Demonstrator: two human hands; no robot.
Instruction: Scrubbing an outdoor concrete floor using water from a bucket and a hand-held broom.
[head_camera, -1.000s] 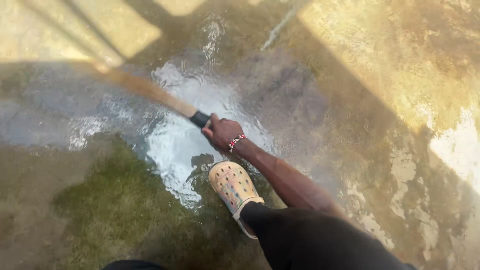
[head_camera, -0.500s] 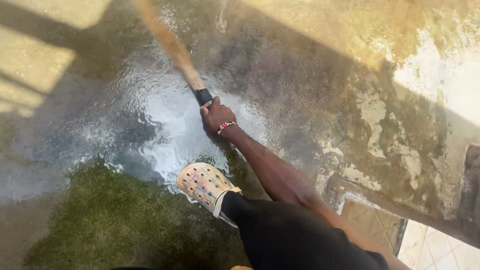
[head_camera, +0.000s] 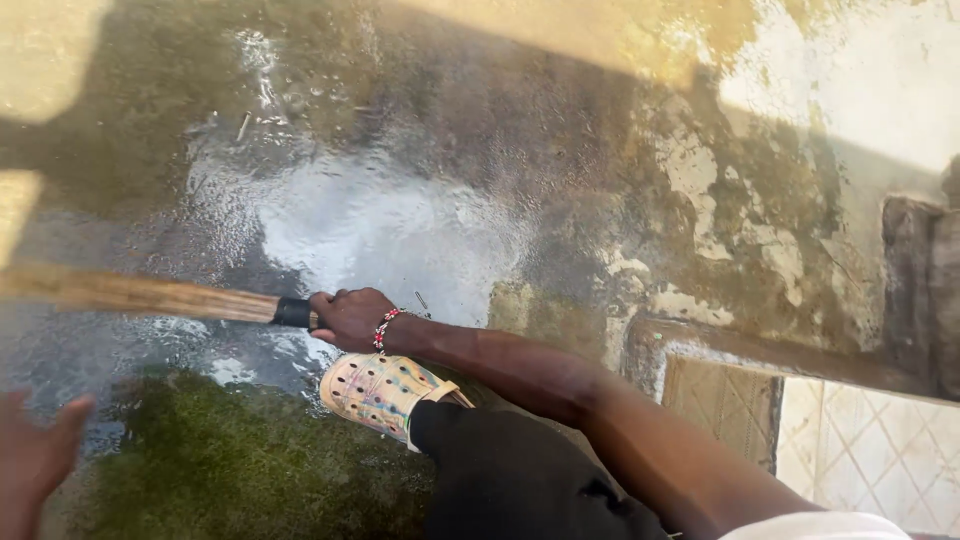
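The right hand (head_camera: 350, 318) is clamped on a wooden broom handle (head_camera: 140, 295), the blurred left hand (head_camera: 35, 455) is held open below it; grey wetted concrete (head_camera: 400, 220) lies beyond, green algae (head_camera: 230, 460) remains nearside.

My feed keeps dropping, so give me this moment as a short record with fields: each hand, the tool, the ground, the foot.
right hand: right hand closed around the black end of the wooden handle
left hand: left hand blurred at the lower left edge, fingers spread, holding nothing
handle: lies nearly level, running off the left edge
ground: wet concrete floor with a bright sheen; green mossy patch in the near left
foot: pale perforated clog just below the right hand
wrist: beaded bracelet
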